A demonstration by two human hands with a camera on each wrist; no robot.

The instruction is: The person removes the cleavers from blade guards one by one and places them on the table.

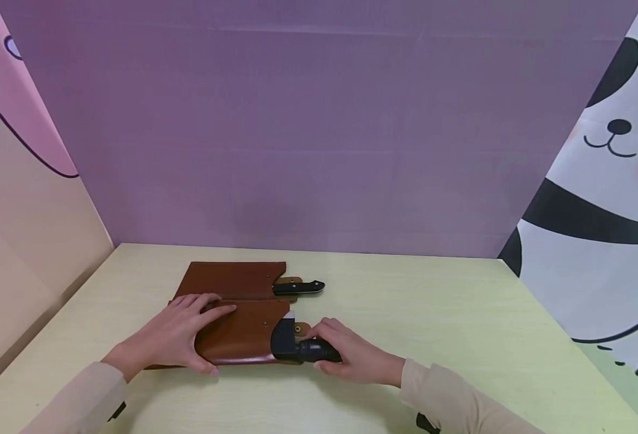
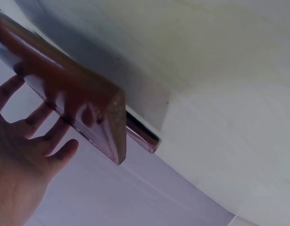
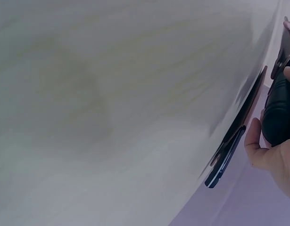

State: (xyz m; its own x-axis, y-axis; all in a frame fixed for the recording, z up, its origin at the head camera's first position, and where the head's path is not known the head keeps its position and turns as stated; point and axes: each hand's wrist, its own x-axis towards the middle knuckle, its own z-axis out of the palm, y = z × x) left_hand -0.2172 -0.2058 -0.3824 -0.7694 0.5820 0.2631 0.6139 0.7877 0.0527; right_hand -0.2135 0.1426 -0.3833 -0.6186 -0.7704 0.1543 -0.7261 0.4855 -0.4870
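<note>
The left hand [image 1: 172, 331] spreads its fingers wide over the nearer brown sheath [image 1: 243, 331] on the surface [image 1: 432, 313]; the right hand [image 1: 356, 355] curls its fingers round the black handle [image 1: 315, 349] at that sheath's right end

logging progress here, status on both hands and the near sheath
Left hand spread on near brown sheath. Right hand grips black handle. Dark blade shows at sheath's mouth. Nothing seen in the way.

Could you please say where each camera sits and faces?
Head: on the head, facing forward and down at the table; left hand, right hand, sleeves show.
Left wrist: on that wrist, facing the front brown sheath; left hand shows.
Right wrist: on that wrist, facing the table and black handle; right hand shows.
Head and right wrist share the black handle.
</note>
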